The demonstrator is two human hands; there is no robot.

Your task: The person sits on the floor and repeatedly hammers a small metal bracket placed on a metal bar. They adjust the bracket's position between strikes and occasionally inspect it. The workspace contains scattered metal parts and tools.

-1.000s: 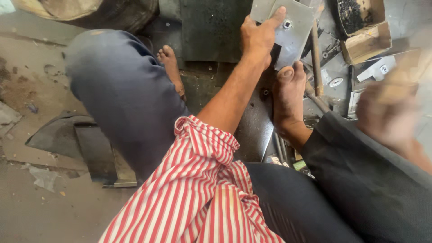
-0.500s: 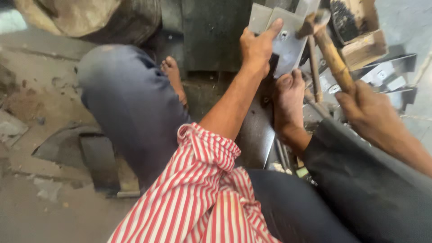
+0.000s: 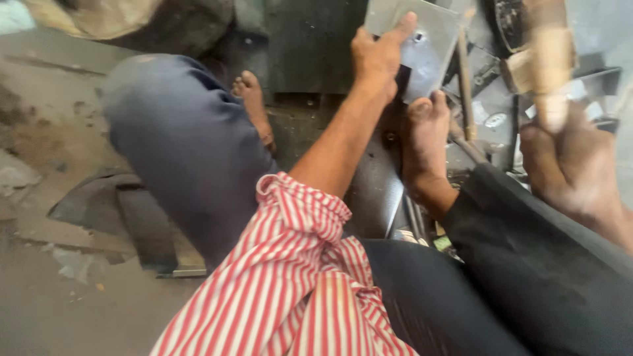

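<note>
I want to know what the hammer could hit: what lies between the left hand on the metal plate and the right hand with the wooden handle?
In the head view, between the left hand and the right hand lie the grey metal plate, a bare foot and a thin upright rod.

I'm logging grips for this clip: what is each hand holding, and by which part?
Left hand pinches the grey metal plate at its left edge. Right hand grips a wooden handle at its lower end; its top is blurred.

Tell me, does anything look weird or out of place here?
Yes. A bare foot presses against the metal plate that the left hand holds, right beside where the right hand holds a wooden-handled tool, blurred. Toes sit close to the work.
</note>
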